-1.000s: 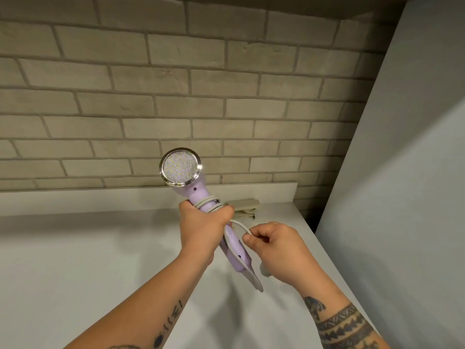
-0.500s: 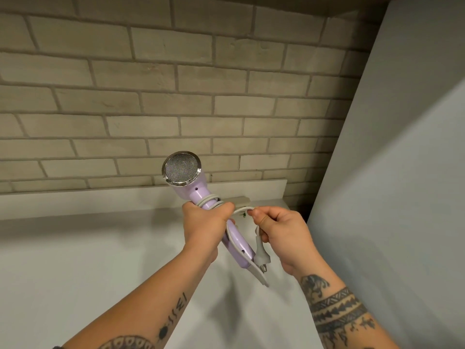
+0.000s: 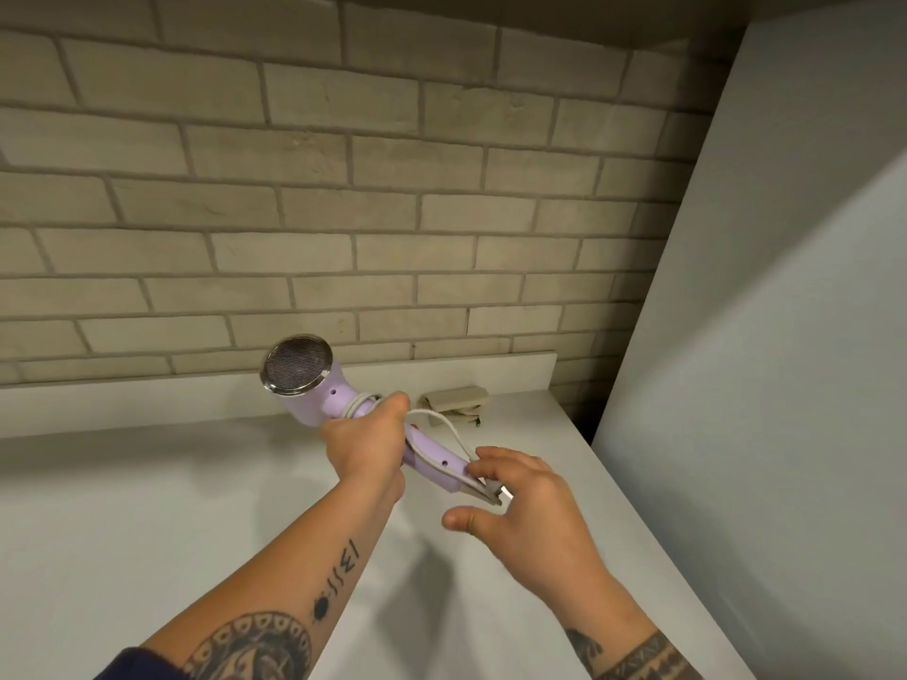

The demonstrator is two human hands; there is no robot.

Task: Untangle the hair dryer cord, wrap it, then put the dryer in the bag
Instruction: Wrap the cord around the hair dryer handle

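Dryer, smooth lilac plastic, sits gripped in left hand; right hand spreads loose fingers.

The left hand is clenched round the hair dryer handle at the centre of the frame, its forearm stretched up from the lower left. The right hand is held just lower right of it, fingers spread, thumb parted.

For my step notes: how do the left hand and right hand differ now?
The left hand grips the hair dryer handle; the right hand is open, fingers spread. The left hand sits mid-handle, the right hand at its end, by the cord. Both forearms are tattooed.
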